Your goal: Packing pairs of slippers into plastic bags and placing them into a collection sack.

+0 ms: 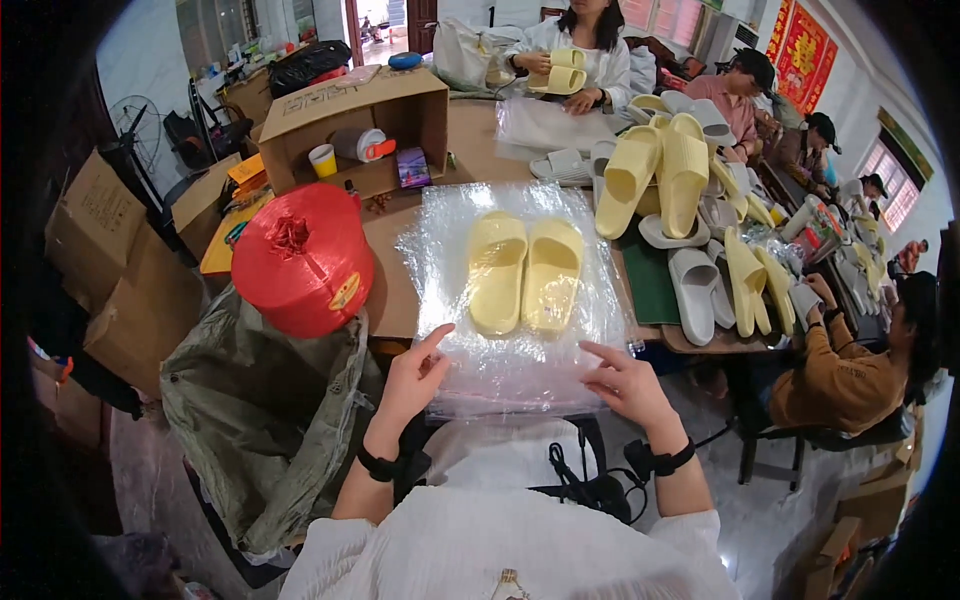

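A pair of pale yellow slippers (498, 278) lies side by side in front of me, toes pointing away. Glare across them suggests they are inside the top clear plastic bag (455, 215), on a stack of similar bags. My left hand (418, 378) is at the stack's near left edge, index finger stretched out and nothing visible in it. At the near right edge, my right hand (628, 382) has its fingers apart, just short of the slippers. Whether either hand's fingertips touch the plastic I cannot tell.
A red twine roll (300, 262) stands left, above a dull green sack (260, 410). Behind it is an open cardboard box (355, 105). Yellow and white slippers (690, 280) pile up at right. Across the table a person (590, 60) holds yellow slippers; another (850, 370) sits at right.
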Demonstrator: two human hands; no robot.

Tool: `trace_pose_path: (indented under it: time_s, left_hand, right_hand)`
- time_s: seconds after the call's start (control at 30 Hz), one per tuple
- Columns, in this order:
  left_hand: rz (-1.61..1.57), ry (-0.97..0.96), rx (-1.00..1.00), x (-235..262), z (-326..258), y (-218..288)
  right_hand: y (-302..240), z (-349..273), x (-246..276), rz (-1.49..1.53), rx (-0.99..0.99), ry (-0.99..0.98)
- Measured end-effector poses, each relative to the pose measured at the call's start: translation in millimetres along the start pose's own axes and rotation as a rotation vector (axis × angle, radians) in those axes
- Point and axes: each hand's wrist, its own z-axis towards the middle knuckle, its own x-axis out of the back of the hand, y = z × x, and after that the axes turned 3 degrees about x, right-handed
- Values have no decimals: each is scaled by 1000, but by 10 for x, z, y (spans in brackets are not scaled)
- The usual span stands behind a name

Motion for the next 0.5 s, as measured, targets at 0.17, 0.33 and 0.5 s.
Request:
trace_pose_path:
  time_s: [0.17,0.33,0.5]
  left_hand:
    - [14,-14,11,43,32,-103]
    - [57,-62,-49,22,28,-207]
    - [75,-218,-265,71,1,14]
  right_hand:
    - [15,-92,-63,335,-341,141]
    - [322,-206,-244,451,-464,300]
    - [603,-165,-351,651,-630,473]
